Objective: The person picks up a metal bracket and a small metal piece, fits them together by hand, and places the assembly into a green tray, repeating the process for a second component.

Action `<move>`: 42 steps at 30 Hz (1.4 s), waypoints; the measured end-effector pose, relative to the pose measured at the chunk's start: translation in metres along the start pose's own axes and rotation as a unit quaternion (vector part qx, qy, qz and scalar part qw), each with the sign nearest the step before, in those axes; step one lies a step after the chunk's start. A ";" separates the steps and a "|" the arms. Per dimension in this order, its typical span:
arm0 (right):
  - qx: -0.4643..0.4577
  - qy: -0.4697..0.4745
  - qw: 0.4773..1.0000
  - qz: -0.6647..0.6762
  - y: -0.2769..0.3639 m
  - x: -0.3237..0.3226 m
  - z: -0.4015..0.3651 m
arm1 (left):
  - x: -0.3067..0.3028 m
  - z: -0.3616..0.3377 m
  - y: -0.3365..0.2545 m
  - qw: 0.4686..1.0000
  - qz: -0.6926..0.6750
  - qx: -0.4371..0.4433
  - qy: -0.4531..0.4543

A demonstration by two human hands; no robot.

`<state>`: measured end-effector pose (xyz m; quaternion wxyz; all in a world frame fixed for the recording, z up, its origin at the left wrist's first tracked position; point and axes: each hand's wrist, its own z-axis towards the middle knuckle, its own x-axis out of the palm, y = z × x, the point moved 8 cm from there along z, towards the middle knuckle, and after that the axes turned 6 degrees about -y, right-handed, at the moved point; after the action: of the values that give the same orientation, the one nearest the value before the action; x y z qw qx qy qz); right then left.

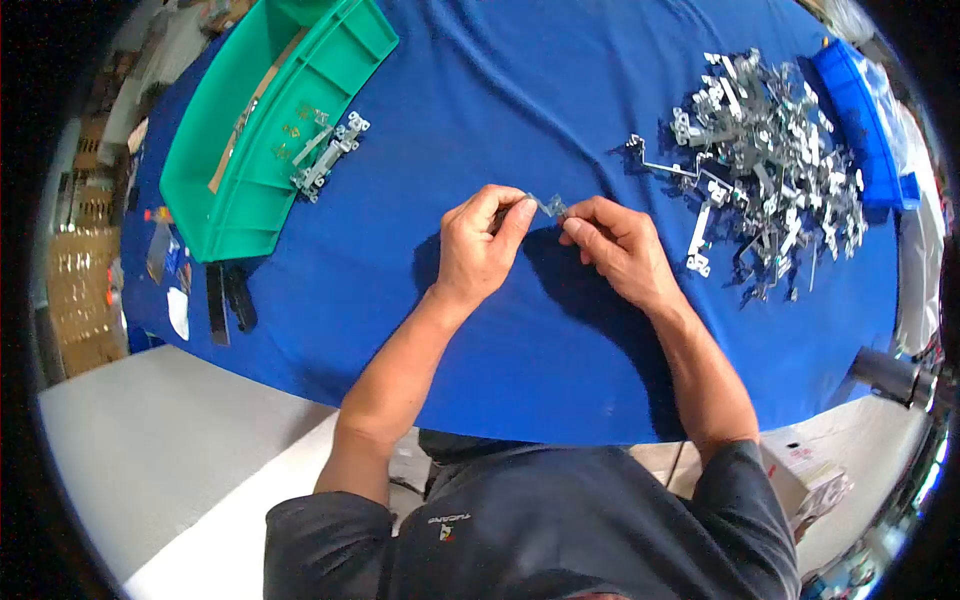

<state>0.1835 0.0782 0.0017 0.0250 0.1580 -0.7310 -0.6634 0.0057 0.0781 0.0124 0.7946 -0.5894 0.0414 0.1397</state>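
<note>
Two hands point(485, 245) point(615, 245) over blue cloth point(560, 340); green bin point(250, 140) far-left

A small bent metal bracket point(549, 206), silvery, is held level above the blue cloth point(540, 330).

The small bracket point(548, 206) is over the middle of the tabletop point(500, 110), between the fingers of the left hand point(478, 250) and right hand point(620, 250). Left of the bracket and behind it lies a large bin point(210, 180), with joined metal pieces point(325, 152) on its nearer rim. Right of the bracket and behind it spreads a heap of metal parts point(775, 160), with a small bin point(860, 120) beyond.
</note>
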 end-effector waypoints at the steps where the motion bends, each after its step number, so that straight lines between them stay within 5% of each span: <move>1: -0.003 -0.004 1.000 0.007 -0.002 0.000 0.001 | 0.000 0.000 -0.002 1.000 0.017 0.010 0.001; 10: -0.069 -0.052 0.995 0.045 -0.002 -0.001 0.003 | 0.001 -0.003 0.010 0.999 0.026 -0.034 0.034; 13: -0.095 -0.055 0.993 0.032 0.000 -0.003 0.002 | 0.007 -0.003 0.003 0.993 0.088 0.063 0.043; 15: -0.112 -0.047 0.993 0.003 -0.003 -0.004 0.004 | 0.007 -0.001 0.003 0.994 0.087 0.030 0.052; 18: -0.266 -0.160 0.951 -0.017 0.015 -0.013 0.001 | 0.009 -0.003 -0.001 0.993 0.094 0.029 0.069; 19: -0.235 -0.170 0.956 0.033 0.012 -0.017 0.004 | 0.010 -0.004 -0.003 0.992 0.097 0.039 0.075; 21: -0.032 -0.115 0.979 0.164 -0.006 -0.019 0.007 | 0.006 -0.006 0.002 0.997 0.049 -0.003 0.057; 26: -0.056 -0.062 0.996 -0.017 -0.004 -0.004 0.003 | -0.001 -0.003 0.010 0.995 -0.035 -0.093 0.004; 38: -0.132 -0.101 0.984 -0.058 0.005 -0.006 0.002 | 0.001 -0.002 0.010 0.996 -0.031 -0.086 0.020; 42: -0.075 -0.059 0.995 0.005 -0.004 -0.002 0.004 | -0.001 -0.002 0.009 0.998 -0.017 -0.058 -0.001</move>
<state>0.1854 0.0819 -0.0022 -0.0033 0.1124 -0.6801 -0.7245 0.0029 0.0784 0.0038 0.7613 -0.6351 0.0227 0.1290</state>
